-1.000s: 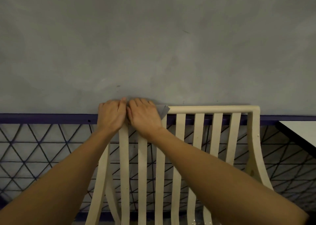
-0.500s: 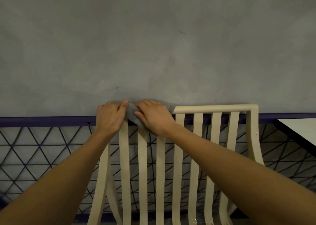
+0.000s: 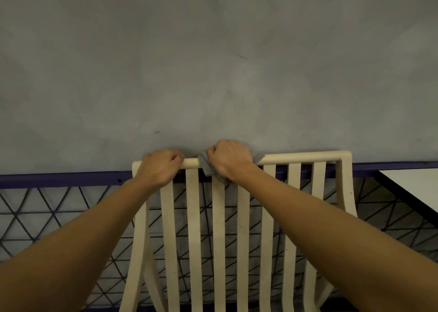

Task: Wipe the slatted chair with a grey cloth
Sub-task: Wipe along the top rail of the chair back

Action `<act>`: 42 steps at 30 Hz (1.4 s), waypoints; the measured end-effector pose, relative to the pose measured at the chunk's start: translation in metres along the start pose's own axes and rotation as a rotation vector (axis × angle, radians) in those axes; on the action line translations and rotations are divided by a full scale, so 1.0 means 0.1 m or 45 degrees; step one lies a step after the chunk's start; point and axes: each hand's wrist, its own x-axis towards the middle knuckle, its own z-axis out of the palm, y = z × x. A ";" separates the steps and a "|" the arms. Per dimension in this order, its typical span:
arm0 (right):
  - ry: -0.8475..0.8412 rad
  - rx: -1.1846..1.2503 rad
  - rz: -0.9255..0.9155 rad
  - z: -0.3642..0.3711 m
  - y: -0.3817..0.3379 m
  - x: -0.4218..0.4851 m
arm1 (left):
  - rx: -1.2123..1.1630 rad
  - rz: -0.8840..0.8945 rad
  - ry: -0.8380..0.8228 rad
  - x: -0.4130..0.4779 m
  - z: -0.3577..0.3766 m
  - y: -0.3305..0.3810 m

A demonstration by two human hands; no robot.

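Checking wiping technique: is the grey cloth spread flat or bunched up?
Bunched: grey cloth wraps the top rail under the right hand, only its ends showing.

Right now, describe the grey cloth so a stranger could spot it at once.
Find the cream slatted chair by the grey wall and follow its top rail. The right hand grips a grey cloth wrapped over that rail, near its middle. It is the only dark thing on the pale frame.
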 end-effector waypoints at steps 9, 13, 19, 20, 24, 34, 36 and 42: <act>0.233 0.204 -0.188 0.09 0.26 -0.14 | -0.060 0.032 0.200 0.10 0.35 0.49; 0.233 0.376 -0.175 0.09 0.25 -0.18 | -0.048 0.014 0.200 0.09 0.35 0.52; 0.258 0.261 -0.161 0.07 0.14 -0.25 | -0.088 0.069 0.206 0.06 0.35 0.54; 0.243 0.240 -0.151 0.06 0.14 -0.24 | -0.116 0.048 0.193 0.06 0.35 0.53; 0.207 0.178 -0.169 0.06 0.24 -0.26 | -0.173 0.021 0.148 0.08 0.36 0.49; 0.245 0.089 -0.074 0.00 0.59 -0.37 | -0.109 0.066 0.215 0.06 0.41 0.50; 0.262 0.106 -0.064 0.03 0.70 -0.46 | -0.098 0.078 0.235 0.01 0.47 0.50; 0.323 0.111 -0.087 0.05 0.89 -0.45 | -0.080 0.099 0.305 0.04 0.50 0.47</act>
